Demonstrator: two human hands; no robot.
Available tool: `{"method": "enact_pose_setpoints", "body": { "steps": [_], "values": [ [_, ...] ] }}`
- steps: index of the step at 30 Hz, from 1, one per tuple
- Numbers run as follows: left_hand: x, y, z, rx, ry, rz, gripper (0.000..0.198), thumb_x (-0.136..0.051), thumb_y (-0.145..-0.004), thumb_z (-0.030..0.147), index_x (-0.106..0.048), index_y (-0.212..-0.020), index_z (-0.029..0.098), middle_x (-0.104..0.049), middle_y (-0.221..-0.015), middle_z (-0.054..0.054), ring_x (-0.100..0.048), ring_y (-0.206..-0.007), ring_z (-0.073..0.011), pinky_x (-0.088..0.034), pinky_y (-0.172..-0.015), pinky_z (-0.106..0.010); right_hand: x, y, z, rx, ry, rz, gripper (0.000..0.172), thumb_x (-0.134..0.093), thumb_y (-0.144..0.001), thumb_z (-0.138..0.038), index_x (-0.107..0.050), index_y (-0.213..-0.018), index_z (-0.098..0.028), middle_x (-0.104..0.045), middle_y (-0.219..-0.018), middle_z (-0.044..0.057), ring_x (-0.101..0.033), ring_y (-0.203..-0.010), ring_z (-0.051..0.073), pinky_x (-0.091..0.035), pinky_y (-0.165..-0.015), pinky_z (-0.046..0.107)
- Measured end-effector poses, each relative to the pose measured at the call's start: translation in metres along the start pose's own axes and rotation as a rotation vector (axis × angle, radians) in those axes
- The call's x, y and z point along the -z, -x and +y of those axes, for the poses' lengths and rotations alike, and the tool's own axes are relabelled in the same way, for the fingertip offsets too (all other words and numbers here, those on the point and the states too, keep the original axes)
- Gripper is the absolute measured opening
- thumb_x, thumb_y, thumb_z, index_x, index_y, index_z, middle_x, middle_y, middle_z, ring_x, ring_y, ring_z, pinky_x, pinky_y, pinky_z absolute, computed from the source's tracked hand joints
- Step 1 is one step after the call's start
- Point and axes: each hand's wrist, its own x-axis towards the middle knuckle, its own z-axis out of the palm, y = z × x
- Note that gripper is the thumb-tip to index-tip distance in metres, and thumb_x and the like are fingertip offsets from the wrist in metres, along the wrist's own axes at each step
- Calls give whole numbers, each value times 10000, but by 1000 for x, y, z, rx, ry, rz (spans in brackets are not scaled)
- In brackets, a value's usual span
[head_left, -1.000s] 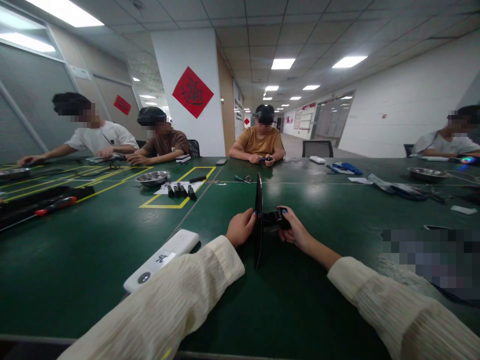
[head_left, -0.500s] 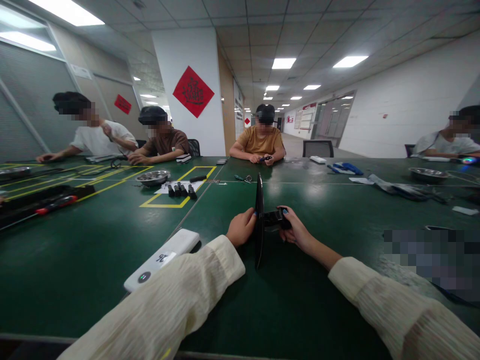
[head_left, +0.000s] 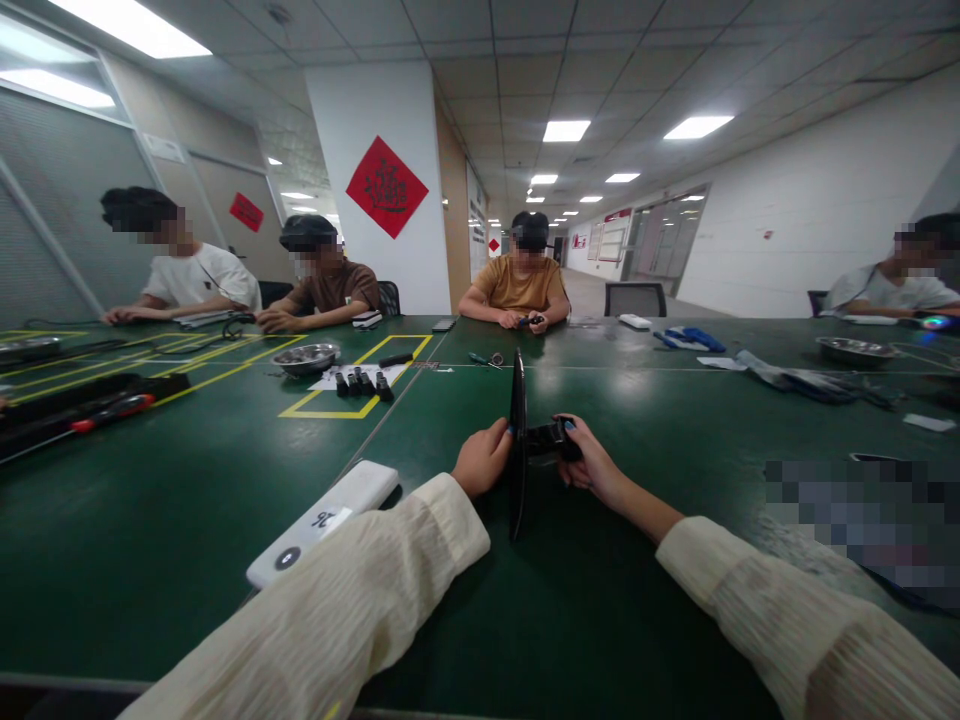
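A thin black panel [head_left: 518, 470] stands on edge above the green table in front of me, seen almost edge-on. A black mount-like part [head_left: 544, 438] juts from its right side. My left hand [head_left: 482, 457] is closed on the panel's left side, thumb against it; its other fingers are partly hidden. On the other side, my right hand [head_left: 589, 455] grips the outer end of the mount-like part, thumb on top and fingers curled underneath. The panel's broad faces barely show, so its exact kind cannot be made out.
A white power bank [head_left: 330, 520] lies by my left forearm. Farther off are several black cylindrical parts [head_left: 364, 383], a metal bowl [head_left: 306, 358], pliers [head_left: 486, 359] and a red-handled screwdriver [head_left: 112, 412]. A second bowl [head_left: 857, 350] is at right. Several people sit around the table.
My hands and the panel hold almost the same position. At the far left, a person in white has lowered a raised hand toward the table.
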Motion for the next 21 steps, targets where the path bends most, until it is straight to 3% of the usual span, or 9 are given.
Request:
{"method": "enact_pose_setpoints", "body": {
  "steps": [21],
  "values": [
    [-1, 0, -3, -35, 26, -8, 263, -296, -867, 254, -539, -927, 170, -647, -889, -73, -602, -843, -204, -436, -761, -296, 0, 0, -1, -25, 14, 0, 609, -374, -745, -607, -292, -1198, -210, -470, -385, -102, -278, -205, 61, -128, -271, 135]
  ]
}}
